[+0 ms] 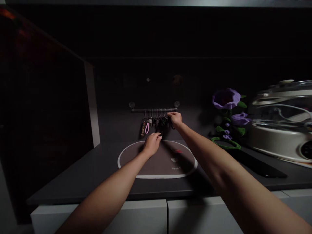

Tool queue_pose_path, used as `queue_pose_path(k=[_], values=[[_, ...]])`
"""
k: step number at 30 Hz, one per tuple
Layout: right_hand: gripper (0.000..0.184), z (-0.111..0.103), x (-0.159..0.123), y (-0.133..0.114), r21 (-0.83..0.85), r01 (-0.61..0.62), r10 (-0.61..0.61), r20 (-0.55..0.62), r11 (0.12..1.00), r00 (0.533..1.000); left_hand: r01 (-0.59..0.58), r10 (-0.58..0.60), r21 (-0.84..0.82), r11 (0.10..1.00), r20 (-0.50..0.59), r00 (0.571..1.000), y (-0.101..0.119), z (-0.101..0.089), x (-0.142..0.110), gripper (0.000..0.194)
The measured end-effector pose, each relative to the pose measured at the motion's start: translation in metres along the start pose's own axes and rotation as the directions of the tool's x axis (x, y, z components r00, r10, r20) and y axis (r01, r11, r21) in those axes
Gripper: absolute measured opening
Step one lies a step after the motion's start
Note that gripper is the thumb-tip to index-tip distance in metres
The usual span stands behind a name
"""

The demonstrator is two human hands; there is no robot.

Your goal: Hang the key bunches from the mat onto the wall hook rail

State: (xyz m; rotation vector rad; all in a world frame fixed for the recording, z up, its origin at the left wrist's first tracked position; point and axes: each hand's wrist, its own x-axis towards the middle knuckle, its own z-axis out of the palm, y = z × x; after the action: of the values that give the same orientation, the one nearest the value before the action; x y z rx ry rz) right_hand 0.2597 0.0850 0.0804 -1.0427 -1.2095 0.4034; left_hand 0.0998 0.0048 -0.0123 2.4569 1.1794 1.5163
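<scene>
At the center of the frame: one left hand point(152, 144), one right hand point(175, 119), one key rail point(153, 110), one oval mat point(129, 159); at right, two purple flowers point(226, 98), one lidded cooker point(280, 139).

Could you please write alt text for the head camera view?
Two bare hands reach toward a row of keys hanging from a wall-mounted rail: the right hand touches the keys at the right end, while the left hand is just below them, over a dark oval mat. Purple flowers stand to the right.

Your keys point(154, 122) show shiny metal, hanging from a clear, glossy rail point(154, 110). The desk point(80, 175) looks smooth and matt, the mat point(168, 165) matt too, and the pot lid point(285, 94) glossy glass.
</scene>
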Motion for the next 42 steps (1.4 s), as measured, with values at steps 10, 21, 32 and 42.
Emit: queue_pose_path(k=[10, 21, 32, 42], values=[[0.017, 0.009, -0.006, -0.002, -0.141, -0.089, 0.057, -0.215, 0.986, 0.975, -0.022, 0.022, 0.072, 0.997, -0.008, 1.0, 0.0, -0.002, 0.0, 0.027], [0.028, 0.007, 0.0, 0.028, 0.006, -0.046, 0.047, -0.09, 0.999, 0.995, -0.039, 0.041, 0.091, 0.995, -0.026, 0.999, -0.002, 0.0, 0.0, 0.026], [0.026, -0.009, -0.013, 0.031, 0.091, -0.078, 0.071, 0.078, 0.993, 0.994, -0.058, 0.058, 0.042, 0.997, -0.007, 0.998, -0.007, 0.003, -0.004, 0.023], [0.024, -0.031, -0.05, 0.025, 0.133, -0.119, 0.088, 0.22, 0.984, 0.972, -0.023, 0.024, -0.015, 1.0, 0.1, 0.995, 0.003, 0.003, -0.007, 0.023]])
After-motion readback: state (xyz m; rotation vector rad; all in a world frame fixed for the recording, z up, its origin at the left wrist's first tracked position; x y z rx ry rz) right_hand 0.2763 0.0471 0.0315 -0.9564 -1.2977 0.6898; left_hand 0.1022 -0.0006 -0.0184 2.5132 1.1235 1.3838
